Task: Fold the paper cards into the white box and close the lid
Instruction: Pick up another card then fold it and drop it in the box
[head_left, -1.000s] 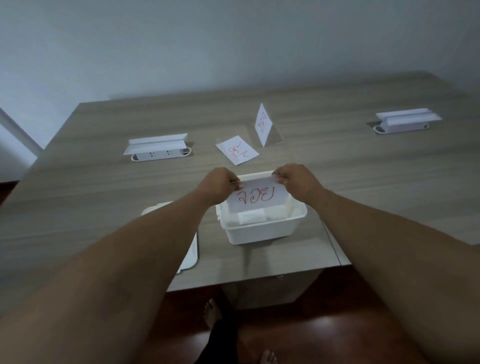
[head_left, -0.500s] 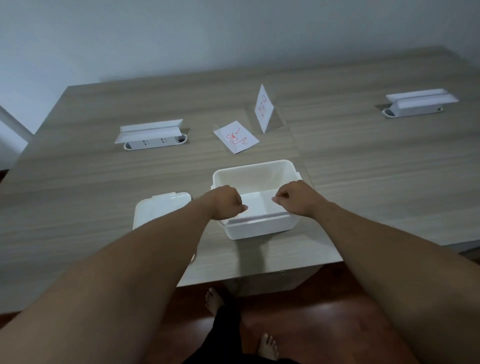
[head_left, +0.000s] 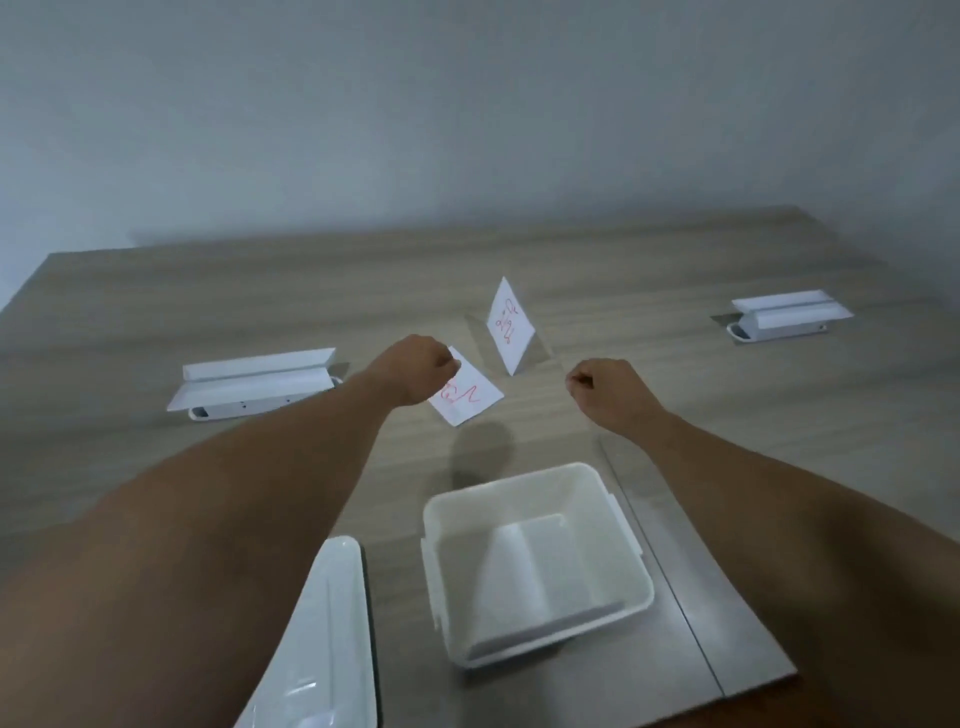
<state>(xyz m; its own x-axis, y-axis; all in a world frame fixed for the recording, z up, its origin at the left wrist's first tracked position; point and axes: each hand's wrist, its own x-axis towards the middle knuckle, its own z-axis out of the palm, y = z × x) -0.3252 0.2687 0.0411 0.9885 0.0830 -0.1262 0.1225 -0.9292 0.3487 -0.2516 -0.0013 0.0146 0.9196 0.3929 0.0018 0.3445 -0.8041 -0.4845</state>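
A: Nearest us, lid (head_left: 332, 639) lies off, left of the box (head_left: 535, 566). Box open on the surface (head_left: 701, 415), w/ a folded white card lying inside.

B: Further out, left hand (head_left: 421, 374) is on the flat card (head_left: 467, 397), red scribble up. Fingers curled at its far-left corner; looks like a pinch, but can't tell if the grip has really closed on it.

A: Right hand (head_left: 605, 392)?

B: Loose fist, nothing in it, hanging beside the card.

A: Tip, imo: bring the right in on the opposite edge, lift level, crease over the writing, then drop it in the box.

B: Behind, a tent card (head_left: 509, 325) stands upright, red marks, not folded flat yet. Thin paper, easy to crumple.
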